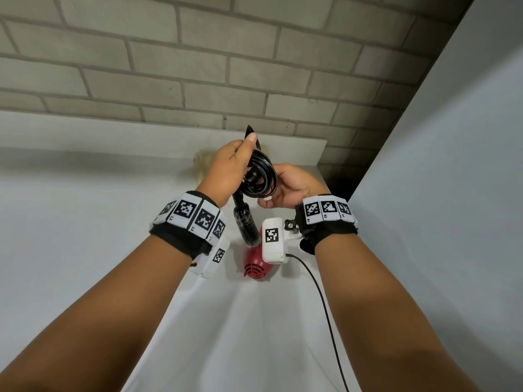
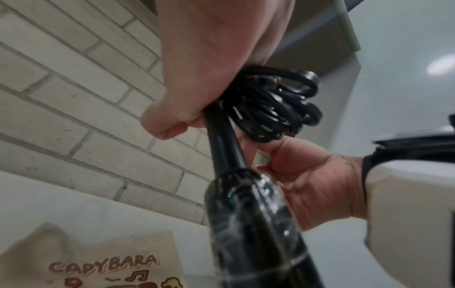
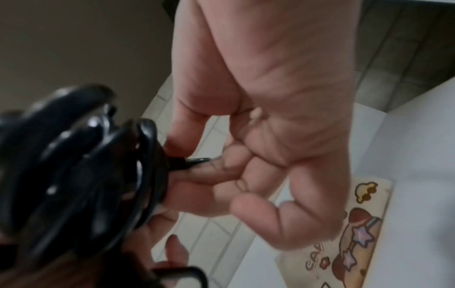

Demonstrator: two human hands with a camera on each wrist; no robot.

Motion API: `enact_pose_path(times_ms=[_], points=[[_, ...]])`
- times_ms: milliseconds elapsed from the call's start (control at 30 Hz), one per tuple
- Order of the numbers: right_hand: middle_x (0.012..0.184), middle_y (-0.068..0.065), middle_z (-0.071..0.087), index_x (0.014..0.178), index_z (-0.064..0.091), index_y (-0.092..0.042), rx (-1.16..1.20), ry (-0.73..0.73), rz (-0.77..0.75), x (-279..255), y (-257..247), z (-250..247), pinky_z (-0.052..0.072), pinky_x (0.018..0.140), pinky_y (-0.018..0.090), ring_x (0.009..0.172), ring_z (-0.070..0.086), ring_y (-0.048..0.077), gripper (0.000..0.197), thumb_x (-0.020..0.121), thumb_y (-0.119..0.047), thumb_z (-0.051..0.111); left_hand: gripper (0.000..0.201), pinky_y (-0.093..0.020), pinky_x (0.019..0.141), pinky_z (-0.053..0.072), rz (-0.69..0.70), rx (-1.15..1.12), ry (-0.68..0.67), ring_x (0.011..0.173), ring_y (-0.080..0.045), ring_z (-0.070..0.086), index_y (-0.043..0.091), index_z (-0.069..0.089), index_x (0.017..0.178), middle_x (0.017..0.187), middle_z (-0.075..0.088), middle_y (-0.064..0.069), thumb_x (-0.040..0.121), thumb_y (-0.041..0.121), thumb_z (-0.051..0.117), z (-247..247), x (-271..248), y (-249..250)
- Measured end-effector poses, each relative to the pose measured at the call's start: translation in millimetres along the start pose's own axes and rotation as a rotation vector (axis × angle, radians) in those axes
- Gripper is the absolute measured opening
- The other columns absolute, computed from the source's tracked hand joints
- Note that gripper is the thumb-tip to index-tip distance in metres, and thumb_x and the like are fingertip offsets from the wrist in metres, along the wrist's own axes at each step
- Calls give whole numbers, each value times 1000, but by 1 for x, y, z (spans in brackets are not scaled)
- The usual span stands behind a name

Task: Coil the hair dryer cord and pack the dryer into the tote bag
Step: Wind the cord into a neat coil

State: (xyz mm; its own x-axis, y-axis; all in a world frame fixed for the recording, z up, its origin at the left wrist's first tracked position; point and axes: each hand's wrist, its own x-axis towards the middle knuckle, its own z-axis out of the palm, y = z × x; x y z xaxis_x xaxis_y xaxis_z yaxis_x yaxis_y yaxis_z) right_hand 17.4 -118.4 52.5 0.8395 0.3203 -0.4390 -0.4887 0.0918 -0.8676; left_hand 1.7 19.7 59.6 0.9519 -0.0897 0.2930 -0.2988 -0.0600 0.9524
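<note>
My left hand [image 1: 236,162] is raised above the white table [image 1: 85,222] and grips the coiled black cord [image 1: 261,176] where it meets the dryer's stiff cord sleeve. The hair dryer hangs below it: black handle [image 1: 244,222], red body [image 1: 256,264]. My right hand [image 1: 283,188] is against the coil's right side. In the right wrist view its thumb and fingers [image 3: 221,171] pinch a black end of the cord beside the coil [image 3: 74,165]. The beige tote bag [image 2: 98,263], printed CAPYBARA, lies flat on the table under and behind the hands, mostly hidden in the head view [image 1: 202,162].
A grey brick wall [image 1: 198,66] rises behind a white ledge [image 1: 141,134] at the table's back. A pale panel [image 1: 452,165] closes off the right side. The wrist camera's thin black cable [image 1: 325,306] trails toward me across the table.
</note>
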Motion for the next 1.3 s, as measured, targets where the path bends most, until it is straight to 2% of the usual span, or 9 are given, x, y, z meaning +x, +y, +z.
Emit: enact_pose_path(times_ms=[233,400,467,567,733,900,1067,1200,1300], points=[[65,-2,60,72,58,-17,153,77,25,-1,4,6,48,58,26,70,58,12,17,88,-13,51,42,-30,70,44,-54,-104,-29,70,-21,52,6,53,78,74,54,-12,95,43,41,-3,-1,0],[68,-1,68,77,59,-16,230,13,23,-3,19,7,49,59,25,66,64,9,10,70,-9,57,41,-34,72,44,-92,-163,45,72,-24,50,9,55,87,80,52,-17,93,48,43,1,-2,4],[65,2,68,77,63,-11,336,14,-33,-6,20,11,52,54,24,59,64,10,12,78,-4,53,40,-33,70,45,-102,-155,58,70,-22,52,9,55,83,77,53,-17,92,47,44,3,-1,5],[62,10,70,62,72,-1,398,-24,-154,-9,21,14,57,58,22,57,69,15,47,94,-2,38,41,-21,60,44,-65,-126,59,56,-11,50,13,46,63,63,52,-6,94,40,47,7,-4,6],[70,8,71,89,59,-1,482,-14,-226,-8,31,10,58,63,21,65,70,13,20,92,1,40,40,-30,66,48,-101,-224,85,65,-22,55,7,55,75,69,58,-11,92,42,49,4,-4,6],[79,6,69,95,55,-3,331,9,-308,-10,25,10,57,74,26,73,68,14,18,91,5,39,38,-23,65,49,-132,-181,17,62,-14,57,12,55,70,67,59,-4,93,42,48,2,-5,8],[76,3,71,90,59,-7,323,-89,-395,-19,28,13,57,73,24,72,69,12,35,89,15,32,40,-33,71,47,-152,-223,73,71,-24,54,6,56,86,74,57,-14,92,44,48,0,-4,8],[85,6,69,97,61,-5,316,-46,-388,-24,23,14,56,78,26,78,67,14,27,98,-10,34,40,-33,72,47,-115,-206,94,70,-24,55,3,58,86,78,58,-17,92,41,49,1,-6,6],[94,11,65,104,59,-11,269,113,-403,-28,12,21,55,73,31,79,63,20,36,101,-32,30,40,-31,68,49,-102,-189,102,69,-23,55,2,58,87,77,58,-16,93,41,49,2,-7,7]])
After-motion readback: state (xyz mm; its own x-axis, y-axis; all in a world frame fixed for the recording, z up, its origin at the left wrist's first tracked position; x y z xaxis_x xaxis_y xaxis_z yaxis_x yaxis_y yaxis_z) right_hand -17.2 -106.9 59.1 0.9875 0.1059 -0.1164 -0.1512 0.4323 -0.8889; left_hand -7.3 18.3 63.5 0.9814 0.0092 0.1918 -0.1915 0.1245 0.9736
